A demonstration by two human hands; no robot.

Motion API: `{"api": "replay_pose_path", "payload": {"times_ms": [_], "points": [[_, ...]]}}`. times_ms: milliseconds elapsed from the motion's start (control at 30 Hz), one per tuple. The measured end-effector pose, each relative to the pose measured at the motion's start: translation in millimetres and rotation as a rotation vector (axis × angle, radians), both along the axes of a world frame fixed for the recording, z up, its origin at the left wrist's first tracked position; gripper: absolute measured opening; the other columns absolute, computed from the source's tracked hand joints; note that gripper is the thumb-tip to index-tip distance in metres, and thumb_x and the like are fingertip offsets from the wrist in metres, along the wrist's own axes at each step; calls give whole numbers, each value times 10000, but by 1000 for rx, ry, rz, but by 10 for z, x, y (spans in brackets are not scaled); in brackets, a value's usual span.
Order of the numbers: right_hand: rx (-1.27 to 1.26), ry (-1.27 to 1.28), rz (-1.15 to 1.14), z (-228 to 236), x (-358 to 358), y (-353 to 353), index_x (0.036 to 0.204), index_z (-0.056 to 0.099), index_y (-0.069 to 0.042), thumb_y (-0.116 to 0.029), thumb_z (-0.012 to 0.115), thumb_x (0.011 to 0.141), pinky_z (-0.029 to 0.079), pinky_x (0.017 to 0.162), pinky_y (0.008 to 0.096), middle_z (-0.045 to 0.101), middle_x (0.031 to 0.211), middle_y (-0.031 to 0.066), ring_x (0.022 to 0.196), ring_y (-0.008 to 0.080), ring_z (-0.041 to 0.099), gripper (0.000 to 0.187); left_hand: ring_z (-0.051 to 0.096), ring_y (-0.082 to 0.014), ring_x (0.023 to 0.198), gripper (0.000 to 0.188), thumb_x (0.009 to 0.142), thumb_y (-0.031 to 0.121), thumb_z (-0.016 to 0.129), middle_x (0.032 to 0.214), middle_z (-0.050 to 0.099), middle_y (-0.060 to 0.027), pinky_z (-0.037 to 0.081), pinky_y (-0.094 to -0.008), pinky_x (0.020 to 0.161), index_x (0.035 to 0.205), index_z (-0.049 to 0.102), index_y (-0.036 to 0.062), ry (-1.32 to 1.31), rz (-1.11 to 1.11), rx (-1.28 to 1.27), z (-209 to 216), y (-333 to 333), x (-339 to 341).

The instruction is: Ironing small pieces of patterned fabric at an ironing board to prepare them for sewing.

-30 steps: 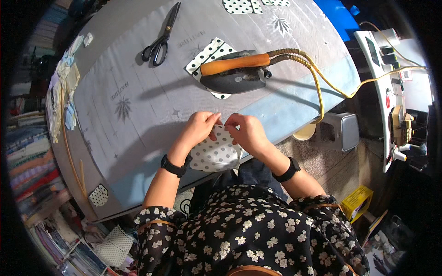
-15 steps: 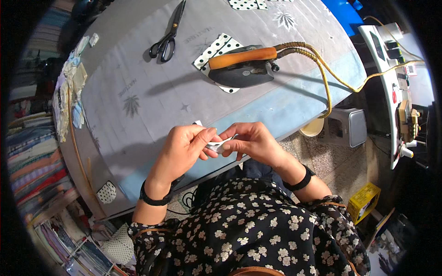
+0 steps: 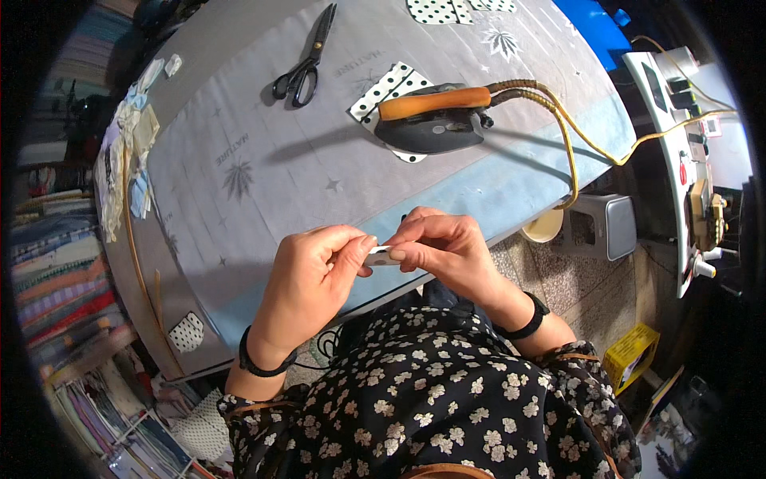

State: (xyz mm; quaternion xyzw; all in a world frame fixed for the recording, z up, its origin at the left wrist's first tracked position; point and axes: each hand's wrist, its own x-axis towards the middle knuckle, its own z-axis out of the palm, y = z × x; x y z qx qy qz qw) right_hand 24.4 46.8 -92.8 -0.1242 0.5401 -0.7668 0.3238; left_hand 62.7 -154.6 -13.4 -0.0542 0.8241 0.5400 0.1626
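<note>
Between my two hands is a small folded piece of white fabric with dark dots (image 3: 381, 256), over the near edge of the ironing table. My left hand (image 3: 317, 267) pinches one end of it between thumb and fingers. The other end sits in the pinch of my right hand (image 3: 439, 243). Fingers cover much of the piece. Farther up the table, an iron with an orange handle (image 3: 435, 120) rests on a dotted white fabric piece (image 3: 388, 92). Black-handled scissors (image 3: 307, 68) lie to its left.
Fabric scraps (image 3: 136, 148) hang along the table's left edge, near a thin stick (image 3: 132, 231). A small dotted piece (image 3: 187, 332) lies at the near left corner. The iron's yellow cord (image 3: 571, 160) loops off the right edge. Folded fabrics (image 3: 68, 291) are stacked at left.
The fabric has turned and straightened between my fingers, with a dark dot now showing. My right hand has shifted slightly right. The table appears shifted slightly rightward in view.
</note>
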Motion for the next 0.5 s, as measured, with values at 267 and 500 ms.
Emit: {"api": "replay_pose_path", "payload": {"times_ms": [267,500], "points": [[-59,-46,-73,104,3,-65,986,717,13,-56,688,914,505,689,217,649,909,31,782,71,613,104,707,-136,737,199,999,125,576,847,709,-76,542,-234,623,1007,674,-48,-124,80,271,16,-89,40],[-75,-65,-74,183,-10,-91,960,722,12,-33,709,889,507,699,219,656,916,35,807,80,618,85,707,-133,765,191,990,118,593,881,711,-84,544,-221,639,1031,665,-54,-129,110,351,58,-107,70]]}}
